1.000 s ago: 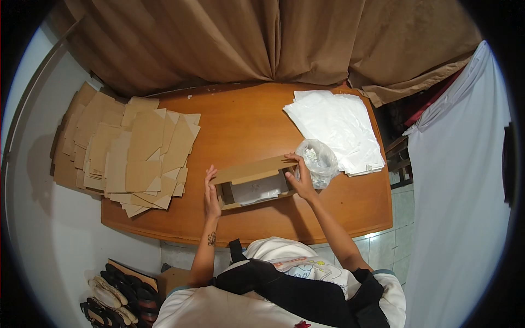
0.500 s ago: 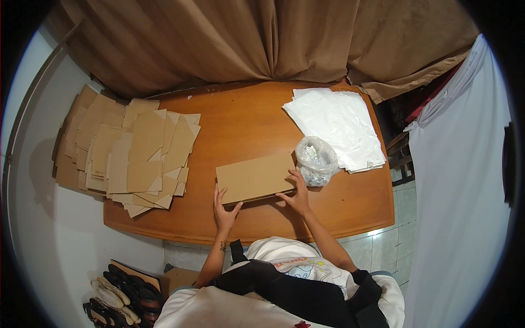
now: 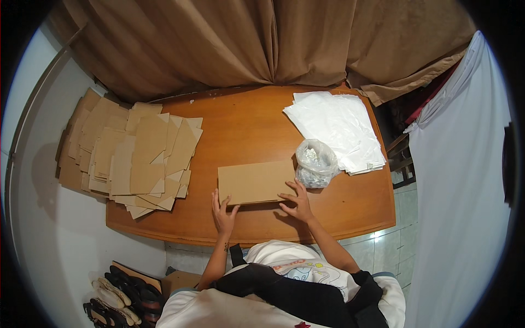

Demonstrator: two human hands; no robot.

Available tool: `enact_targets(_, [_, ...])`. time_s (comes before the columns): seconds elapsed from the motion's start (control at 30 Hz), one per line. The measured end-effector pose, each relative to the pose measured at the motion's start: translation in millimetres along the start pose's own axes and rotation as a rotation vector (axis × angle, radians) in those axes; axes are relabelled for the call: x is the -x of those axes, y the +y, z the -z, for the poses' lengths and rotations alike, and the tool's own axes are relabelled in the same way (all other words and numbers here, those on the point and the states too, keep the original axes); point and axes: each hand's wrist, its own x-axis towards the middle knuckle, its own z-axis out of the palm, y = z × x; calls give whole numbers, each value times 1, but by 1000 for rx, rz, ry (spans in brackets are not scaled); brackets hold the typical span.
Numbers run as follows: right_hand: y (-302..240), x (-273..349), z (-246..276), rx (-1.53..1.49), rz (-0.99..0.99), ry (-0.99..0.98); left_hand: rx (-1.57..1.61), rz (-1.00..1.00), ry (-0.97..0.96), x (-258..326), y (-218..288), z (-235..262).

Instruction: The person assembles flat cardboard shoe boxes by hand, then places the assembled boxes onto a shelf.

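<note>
A closed brown cardboard box [image 3: 256, 181], long and flat-topped, lies on the wooden table in front of me. Around its near left corner curls my left hand [image 3: 224, 216], with the fingers along the left end and the thumb at the near side. At the near right corner my right hand [image 3: 298, 205] grips the box in the same way, fingers on the right end and thumb by the near edge. Just beyond the right hand stands an open clear plastic bag [image 3: 317, 169] of small silvery-white items, too small to name.
Flat cardboard pieces [image 3: 147, 156] lie in a spread pile at the table's left. White sheets [image 3: 339, 128] are stacked at the far right, behind the bag. The wooden table [image 3: 235, 128] backs onto a brown curtain [image 3: 219, 44]. Shoes [image 3: 131, 295] sit on the floor at lower left.
The box has turned slightly clockwise, its right end coming a little nearer to me. My right hand has moved slightly toward me with it; the left hand stays at its corner.
</note>
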Motion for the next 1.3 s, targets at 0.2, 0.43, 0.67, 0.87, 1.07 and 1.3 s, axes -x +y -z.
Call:
enact_targets(0.2, [-16,-30,-6,-370,-71,-154,-58,240,314,-18,-3,8])
enact_targets(0.43, [57,-75,-68,-663,-311,-200,515,598,109,34,30,-1])
enact_targets(0.67, [45,-73,-97,-1128,-509,-716,693,743,-45,50,40,-25])
enact_targets(0.87, [-29,-60,-96,-1062,-452,-741,399,464,-163,67,2,30])
enact_targets(1.07, [-216,-100,-90,-1030,-58,-713,33,189,114,78,52,219])
enact_targets(1.3, [-511,-132,-72,-1221,578,-556,-104,-52,389,114,183,504])
